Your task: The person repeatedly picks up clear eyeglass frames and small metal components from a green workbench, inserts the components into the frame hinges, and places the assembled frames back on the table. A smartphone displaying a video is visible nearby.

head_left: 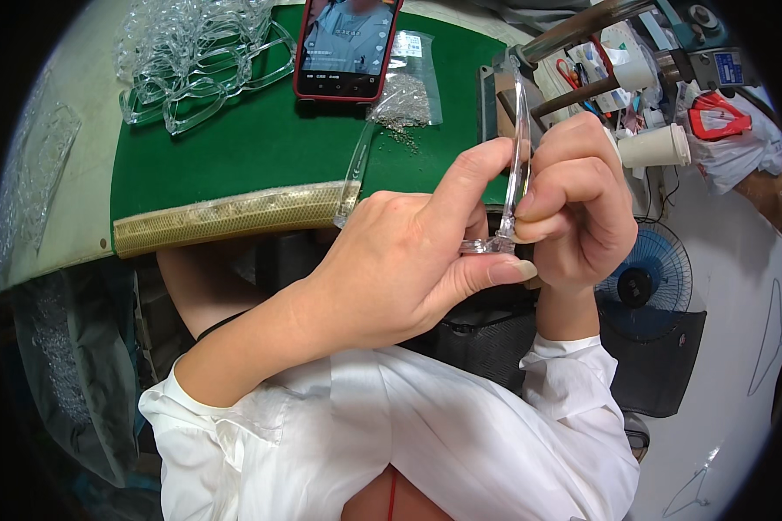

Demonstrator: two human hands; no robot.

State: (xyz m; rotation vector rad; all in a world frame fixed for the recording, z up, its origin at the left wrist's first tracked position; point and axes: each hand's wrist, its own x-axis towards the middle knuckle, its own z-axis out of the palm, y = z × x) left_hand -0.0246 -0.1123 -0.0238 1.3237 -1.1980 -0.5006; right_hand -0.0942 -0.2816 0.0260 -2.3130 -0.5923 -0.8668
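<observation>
Both hands are raised just past the table's near edge, working on one clear plastic eyeglass frame (pixel 490 246). My left hand (pixel 400 252) is closed round its front, thumb and fingers pinching near a hinge corner. One clear temple arm (pixel 520 130) stands upright from that corner. Beside it my right hand (pixel 582 200) has curled fingers, thumb and fingertips pressed at the temple's lower end near the hinge. The other temple arm (pixel 356 165) sticks up left of my left hand. Most of the frame's front is hidden behind my left hand, and any small part between my right fingertips cannot be made out.
On the green mat (pixel 235 156) lie a pile of clear eyeglass frames (pixel 204 65), a red-cased phone (pixel 343 52) and a bag of tiny metal parts (pixel 404 95), some spilled. A metal bench device (pixel 582 35) stands right, near a white cup (pixel 656 148). A blue fan (pixel 647 278) is below.
</observation>
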